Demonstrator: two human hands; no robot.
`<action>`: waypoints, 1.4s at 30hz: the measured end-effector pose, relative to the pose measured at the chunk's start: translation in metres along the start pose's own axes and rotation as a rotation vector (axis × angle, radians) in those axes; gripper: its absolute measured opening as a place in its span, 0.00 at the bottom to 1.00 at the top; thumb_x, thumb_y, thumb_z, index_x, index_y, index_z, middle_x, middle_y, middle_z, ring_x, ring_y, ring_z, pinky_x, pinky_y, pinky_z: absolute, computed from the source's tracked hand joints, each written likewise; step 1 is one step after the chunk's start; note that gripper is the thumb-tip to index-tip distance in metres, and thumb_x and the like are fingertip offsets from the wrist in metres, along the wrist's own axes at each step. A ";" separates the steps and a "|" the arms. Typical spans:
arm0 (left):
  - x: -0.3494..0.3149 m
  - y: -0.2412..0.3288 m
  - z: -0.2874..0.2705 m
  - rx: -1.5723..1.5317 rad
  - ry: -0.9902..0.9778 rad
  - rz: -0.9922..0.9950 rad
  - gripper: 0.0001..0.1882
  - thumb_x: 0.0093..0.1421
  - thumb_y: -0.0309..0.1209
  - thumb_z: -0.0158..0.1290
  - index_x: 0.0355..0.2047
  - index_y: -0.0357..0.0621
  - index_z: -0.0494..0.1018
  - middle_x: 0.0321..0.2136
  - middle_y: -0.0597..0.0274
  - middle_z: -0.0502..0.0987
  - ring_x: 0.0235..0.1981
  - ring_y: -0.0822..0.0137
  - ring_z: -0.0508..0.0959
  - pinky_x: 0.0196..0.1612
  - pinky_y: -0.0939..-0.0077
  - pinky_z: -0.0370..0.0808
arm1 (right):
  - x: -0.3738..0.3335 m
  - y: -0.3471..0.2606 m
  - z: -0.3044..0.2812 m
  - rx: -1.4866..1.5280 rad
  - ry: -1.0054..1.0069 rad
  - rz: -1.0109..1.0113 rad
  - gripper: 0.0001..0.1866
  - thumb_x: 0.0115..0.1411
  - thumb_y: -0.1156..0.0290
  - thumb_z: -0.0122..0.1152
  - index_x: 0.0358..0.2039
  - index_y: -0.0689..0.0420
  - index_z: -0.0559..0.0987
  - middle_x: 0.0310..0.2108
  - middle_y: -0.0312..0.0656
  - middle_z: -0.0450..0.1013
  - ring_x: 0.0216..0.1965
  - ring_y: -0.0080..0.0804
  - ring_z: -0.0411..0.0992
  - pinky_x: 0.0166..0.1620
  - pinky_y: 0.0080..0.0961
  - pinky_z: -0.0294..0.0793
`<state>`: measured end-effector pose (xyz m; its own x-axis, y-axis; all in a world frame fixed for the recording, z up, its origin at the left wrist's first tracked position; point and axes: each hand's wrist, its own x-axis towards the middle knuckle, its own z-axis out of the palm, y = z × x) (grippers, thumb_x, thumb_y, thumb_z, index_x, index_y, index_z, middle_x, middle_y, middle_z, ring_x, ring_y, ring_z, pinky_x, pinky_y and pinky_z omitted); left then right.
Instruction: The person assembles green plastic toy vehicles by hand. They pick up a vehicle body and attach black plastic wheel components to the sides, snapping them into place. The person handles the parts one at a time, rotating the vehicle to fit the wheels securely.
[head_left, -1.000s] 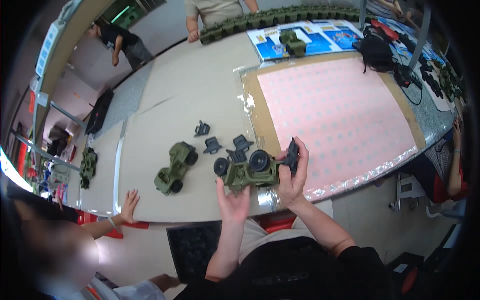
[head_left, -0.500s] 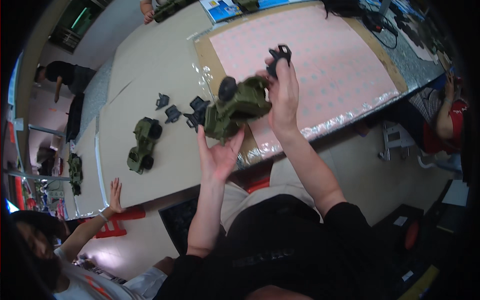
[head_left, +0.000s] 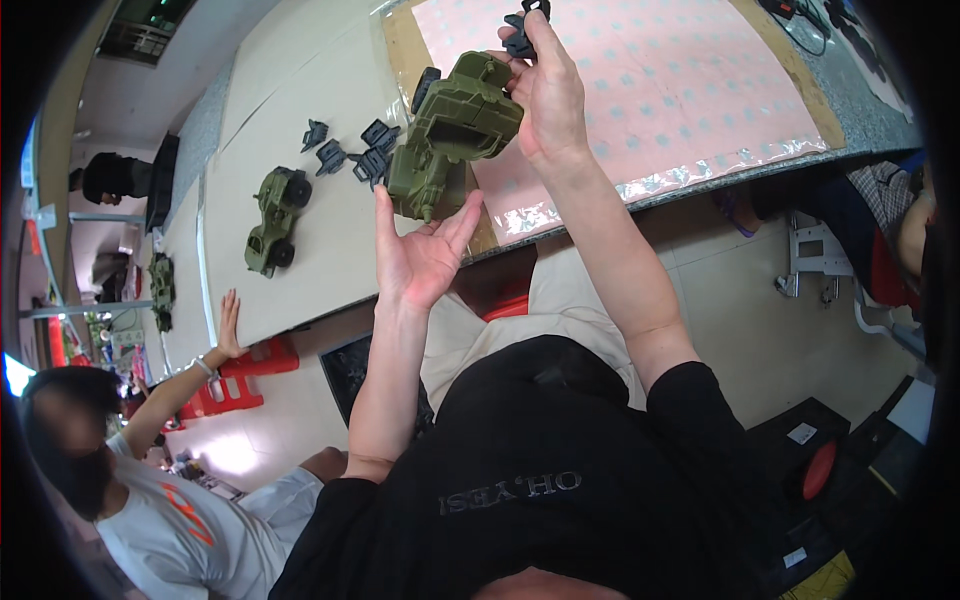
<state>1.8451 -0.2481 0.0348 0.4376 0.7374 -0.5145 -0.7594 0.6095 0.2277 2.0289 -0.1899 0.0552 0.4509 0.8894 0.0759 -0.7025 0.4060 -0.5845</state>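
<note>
A green toy military truck (head_left: 470,125) is tilted up between my hands above the table edge, its open bed facing me. My left hand (head_left: 425,260) supports its lower end, with thumb and fingers spread around it. My right hand (head_left: 555,105) is at the upper end and pinches a small black plastic part (head_left: 520,40) between thumb and fingers; some of those fingers are hidden behind the truck. A dark wheel (head_left: 425,88) shows on the truck's left side. Left of it, on the table, lie several loose dark plastic parts (head_left: 331,157).
A second green toy vehicle (head_left: 275,222) sits on the grey table covering (head_left: 330,245), and another (head_left: 161,290) stands farther left. A pink dotted sheet (head_left: 680,95) covers the right side. At the left edge rests a co-worker's hand (head_left: 230,325). Red stools (head_left: 235,385) stand below.
The truck has turned so that its open bed now faces me. The loose parts, the table and both hands appear higher in the view. My right hand still holds the black part.
</note>
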 end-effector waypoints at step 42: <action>-0.032 0.107 -0.007 1.625 -0.031 1.023 0.44 0.37 0.29 0.66 0.57 0.39 0.60 0.48 0.53 0.65 0.46 0.60 0.73 0.47 0.70 0.73 | -0.006 0.041 0.053 -0.903 -1.046 0.002 0.32 0.47 0.76 0.61 0.56 0.62 0.67 0.53 0.46 0.67 0.53 0.38 0.65 0.57 0.31 0.60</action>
<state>1.7465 -0.2082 0.0699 0.2033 0.9308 0.3039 0.4106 -0.3628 0.8365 1.9684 -0.1674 0.0736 -0.4514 0.7951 0.4051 0.0751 0.4863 -0.8706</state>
